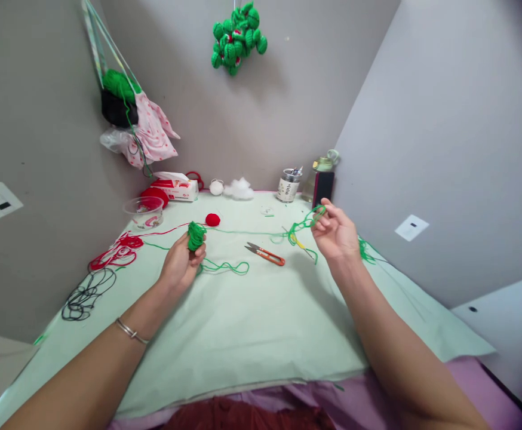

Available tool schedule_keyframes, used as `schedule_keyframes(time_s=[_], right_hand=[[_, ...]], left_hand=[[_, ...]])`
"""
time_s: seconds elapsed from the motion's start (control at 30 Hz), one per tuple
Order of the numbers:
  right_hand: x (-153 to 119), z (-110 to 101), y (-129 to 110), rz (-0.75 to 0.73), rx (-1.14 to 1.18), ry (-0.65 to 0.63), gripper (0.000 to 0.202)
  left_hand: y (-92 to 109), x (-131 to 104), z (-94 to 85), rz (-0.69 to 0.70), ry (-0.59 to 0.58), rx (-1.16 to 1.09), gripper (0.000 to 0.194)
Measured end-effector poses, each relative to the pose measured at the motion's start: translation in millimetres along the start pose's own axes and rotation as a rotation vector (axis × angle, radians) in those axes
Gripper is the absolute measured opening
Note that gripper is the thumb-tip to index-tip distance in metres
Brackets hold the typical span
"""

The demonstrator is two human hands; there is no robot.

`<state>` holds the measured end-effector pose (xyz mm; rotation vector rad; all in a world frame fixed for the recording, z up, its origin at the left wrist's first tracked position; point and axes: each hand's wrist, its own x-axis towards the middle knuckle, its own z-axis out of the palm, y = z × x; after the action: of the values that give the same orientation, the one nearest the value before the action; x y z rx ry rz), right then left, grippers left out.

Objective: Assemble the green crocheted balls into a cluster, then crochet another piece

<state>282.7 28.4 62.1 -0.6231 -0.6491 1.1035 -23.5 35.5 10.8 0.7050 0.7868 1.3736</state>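
My left hand (183,257) is closed around a small wound bundle of green yarn (196,236) above the left part of the table. Loose green strands trail from below it onto the cloth. Raised on the right, my right hand (336,230) pinches loops of green yarn strand (303,224) between thumb and fingers. Just below those loops lies a thin yellow-handled tool (295,240), probably a crochet hook, partly covered by yarn. Orange-handled thread snips (265,254) rest on the cloth between my hands. A small red ball (213,220) sits beyond my left hand.
Tangled red yarn (120,251) and dark cord (88,294) lie along the left edge. Behind stand a clear plastic tub (144,212), a tissue box (178,187), white stuffing (240,189), a pen cup (288,186) and a phone (323,188). Green crocheted pieces (238,39) hang above.
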Motion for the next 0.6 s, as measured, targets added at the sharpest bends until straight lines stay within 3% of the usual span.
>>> schedule_keyframes(time_s=[0.13,0.4,0.53,0.6], right_hand=[[6,-6,-2,0.021,0.014,0.085,0.022],[-8,9,-1,0.055,-0.058,-0.116,0.023],[-12,13,1,0.107,-0.058,-0.151,0.023],[-13,13,3,0.12,-0.053,-0.162,0.024]], left_hand=[[4,2,-2.8,0.033,-0.027,-0.007,0.009],[13,-4,13.0,-0.08,-0.213,0.114,0.005],[30,21,33.5,-0.033,-0.261,0.21,0.007],[44,42,44.5,0.08,-0.231,0.294,0.005]])
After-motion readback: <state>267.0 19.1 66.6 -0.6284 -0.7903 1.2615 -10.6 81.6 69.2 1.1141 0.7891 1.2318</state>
